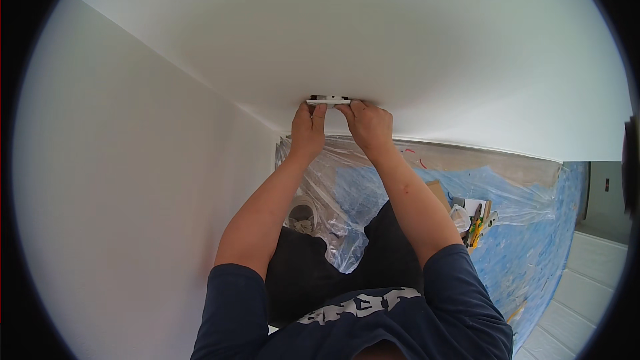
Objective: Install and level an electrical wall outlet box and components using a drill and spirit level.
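Note:
A small white rectangular fitting (331,101), like a socket or switch plate, sits at the white wall (347,33) in front of me, its thin edge toward the camera and darker parts behind it. My left hand (309,129) grips its left end, thumb on the near underside. My right hand (369,127) pinches its right end with bent fingers. Some fingertips are hidden behind the plate, and I cannot tell how it is attached to the wall.
A side wall (133,160) runs along my left. Plastic sheeting over blue covering (527,247) lies below. A bucket (301,208) stands by my left leg. Tools (478,223) and cardboard lie beside my right arm. Pale tiled floor (580,293) shows at far right.

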Motion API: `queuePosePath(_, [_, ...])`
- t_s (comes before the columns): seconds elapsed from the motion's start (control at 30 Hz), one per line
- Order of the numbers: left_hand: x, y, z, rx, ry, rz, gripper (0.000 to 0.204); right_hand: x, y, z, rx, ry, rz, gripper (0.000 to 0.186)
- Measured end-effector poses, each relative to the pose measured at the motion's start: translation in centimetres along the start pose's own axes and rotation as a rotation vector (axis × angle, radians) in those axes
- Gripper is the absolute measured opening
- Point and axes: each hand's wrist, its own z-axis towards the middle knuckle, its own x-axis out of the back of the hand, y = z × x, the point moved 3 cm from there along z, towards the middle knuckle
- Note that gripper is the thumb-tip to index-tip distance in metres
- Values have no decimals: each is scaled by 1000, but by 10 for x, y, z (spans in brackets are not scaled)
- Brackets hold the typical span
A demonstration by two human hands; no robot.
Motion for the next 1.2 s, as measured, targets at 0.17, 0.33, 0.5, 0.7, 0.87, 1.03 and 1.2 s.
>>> queuePosePath(0.17, [-2,1,1,64,37,-42,39,1,-4,2,-26,-13,-26,38])
queuePosePath(0.33, [-3,9,1,75,33,8,39,-2,-2,-1,-48,5,-48,38])
queuePosePath(0.5, [-13,15,-3,49,119,52,38,-3,-1,-2,-44,36,-34,38])
queuePosePath(0.7, [-11,15,-4,53,132,17,36,-2,-3,1,-39,-10,-38,38])
queuePosePath(0.87, [-9,13,-4,71,135,-126,35,-2,-3,2,21,22,-43,38])
queuePosePath(1.03, [-7,4,0,74,174,-165,35,1,-17,5,-78,-1,-63,38])
queuePosePath(1.2, [1,1,6,88,94,-81,36,-8,-12,5,-119,-239,-38,35])
